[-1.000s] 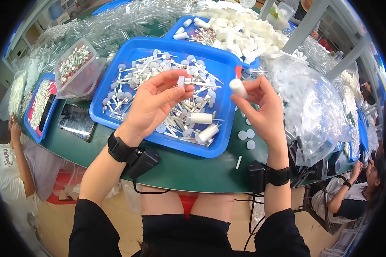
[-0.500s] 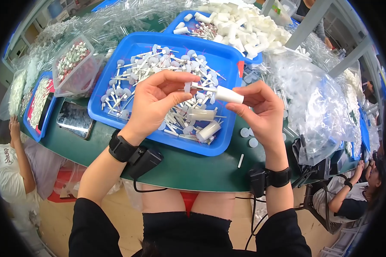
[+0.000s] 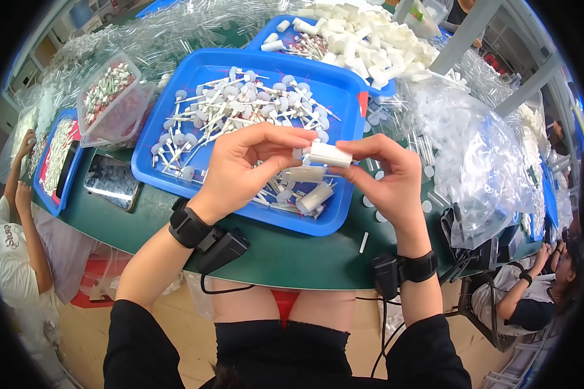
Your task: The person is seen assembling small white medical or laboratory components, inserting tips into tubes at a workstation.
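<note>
My left hand (image 3: 246, 165) and my right hand (image 3: 386, 175) meet over the near right part of a blue tray (image 3: 175, 178). Between their fingertips lies a small white cylinder (image 3: 329, 154), held sideways; the right hand's thumb and fingers pinch its right end, while the left hand's fingertips close on its left end. Whatever the left fingers hold there is hidden by them. The tray holds many white stick parts with round heads (image 3: 240, 107) and a few finished white cylinders (image 3: 315, 196) just under my hands.
A second blue tray (image 3: 272, 29) of white cylinders stands behind. Clear bags of plastic parts (image 3: 480, 149) pile at the right. A clear box of red-and-white pieces (image 3: 110, 94), a phone (image 3: 112, 181) and another blue tray (image 3: 48, 162) lie left. Other people sit at both sides.
My hands came together: the right hand brought the white cylinder from upright at the right down to the left hand, turning it sideways, and both hands now grip it over the tray.
</note>
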Demonstrator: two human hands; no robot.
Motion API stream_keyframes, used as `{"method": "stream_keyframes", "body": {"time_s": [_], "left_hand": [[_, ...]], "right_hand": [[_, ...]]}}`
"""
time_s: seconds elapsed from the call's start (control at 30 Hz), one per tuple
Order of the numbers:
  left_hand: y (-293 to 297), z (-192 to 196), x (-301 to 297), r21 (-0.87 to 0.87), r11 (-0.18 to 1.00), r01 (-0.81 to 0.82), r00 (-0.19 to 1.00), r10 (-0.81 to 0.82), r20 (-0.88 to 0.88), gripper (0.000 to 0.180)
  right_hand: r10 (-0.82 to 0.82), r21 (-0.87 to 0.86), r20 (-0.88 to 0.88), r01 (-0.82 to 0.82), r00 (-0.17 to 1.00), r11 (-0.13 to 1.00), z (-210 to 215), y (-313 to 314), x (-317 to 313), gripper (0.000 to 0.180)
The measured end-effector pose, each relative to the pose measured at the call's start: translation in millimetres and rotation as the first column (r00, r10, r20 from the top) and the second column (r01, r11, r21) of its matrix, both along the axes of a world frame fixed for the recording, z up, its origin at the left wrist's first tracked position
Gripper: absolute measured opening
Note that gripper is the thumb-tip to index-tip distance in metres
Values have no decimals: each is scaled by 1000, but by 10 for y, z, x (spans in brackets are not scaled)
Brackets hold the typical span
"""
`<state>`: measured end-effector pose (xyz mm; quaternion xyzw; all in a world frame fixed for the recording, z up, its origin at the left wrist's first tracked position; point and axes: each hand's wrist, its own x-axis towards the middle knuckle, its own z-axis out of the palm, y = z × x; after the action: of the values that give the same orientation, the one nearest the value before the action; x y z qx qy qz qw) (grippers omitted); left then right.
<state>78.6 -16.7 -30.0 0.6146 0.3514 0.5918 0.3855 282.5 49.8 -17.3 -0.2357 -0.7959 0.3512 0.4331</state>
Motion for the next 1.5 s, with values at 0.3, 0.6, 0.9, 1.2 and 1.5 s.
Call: {"method": "stream_keyframes", "body": {"time_s": [0.3, 0.6, 0.9, 1.2, 1.5], "left_hand": [[-9, -6, 58, -8, 1000, -9, 1000, 9, 22, 24], [-15, -48, -53, -80, 996, -30, 997, 35, 71, 30], [87, -11, -44, -139, 986, -92, 992, 103, 68, 30], [21, -48, -77, -194, 976, -95, 988, 116, 98, 29], [47, 58, -27, -190, 978, -84, 993, 97, 62, 30]], "right_hand": [[47, -178, -42, -54, 998, 983, -55, -15, -26, 17], [-119, 12, -229, 125, 966, 992, 480, -234, 192, 54], [-295, 247, -228, 348, 928, 904, 648, -967, 2118, 43], [-503, 541, -145, 494, 852, 680, 805, -1420, 2174, 29], [-698, 565, -70, 605, 713, 561, 1001, -1270, 1283, 20]]}}
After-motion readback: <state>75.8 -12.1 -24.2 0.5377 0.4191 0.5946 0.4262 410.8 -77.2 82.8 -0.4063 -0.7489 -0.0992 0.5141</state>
